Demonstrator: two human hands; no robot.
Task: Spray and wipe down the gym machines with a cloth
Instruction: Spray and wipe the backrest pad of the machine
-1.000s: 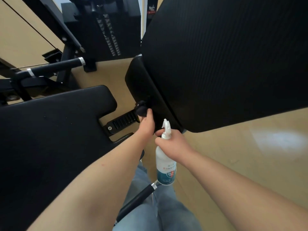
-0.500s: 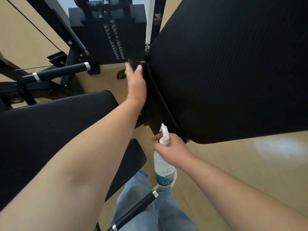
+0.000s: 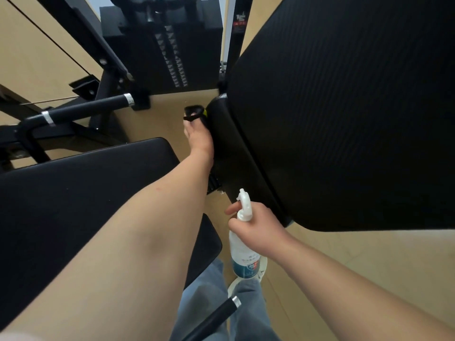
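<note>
My left hand [image 3: 200, 137] reaches forward and presses a small black cloth [image 3: 194, 112] against the upper side edge of a large black back pad [image 3: 344, 119]. Fingertips are folded into the cloth, and a yellow-green spot shows beside it. My right hand [image 3: 257, 228] hangs lower, just below the pad's bottom corner. It grips the neck of a white spray bottle [image 3: 242, 263] with a blue label, held upright, nozzle pointing left, index finger near the trigger. A black seat pad [image 3: 73, 205] lies under my left forearm.
A black weight stack [image 3: 172, 57] stands straight ahead behind the pads. A padded handle bar [image 3: 86, 112] with silver bands and frame tubes sit at the left. Another black grip [image 3: 216, 313] crosses my jeans [image 3: 209, 291] at the bottom. The floor [image 3: 357, 262] is tan.
My left hand slid the cloth up along the back pad's side edge, from its lower end to near the top. The right hand kept the bottle in about the same place.
</note>
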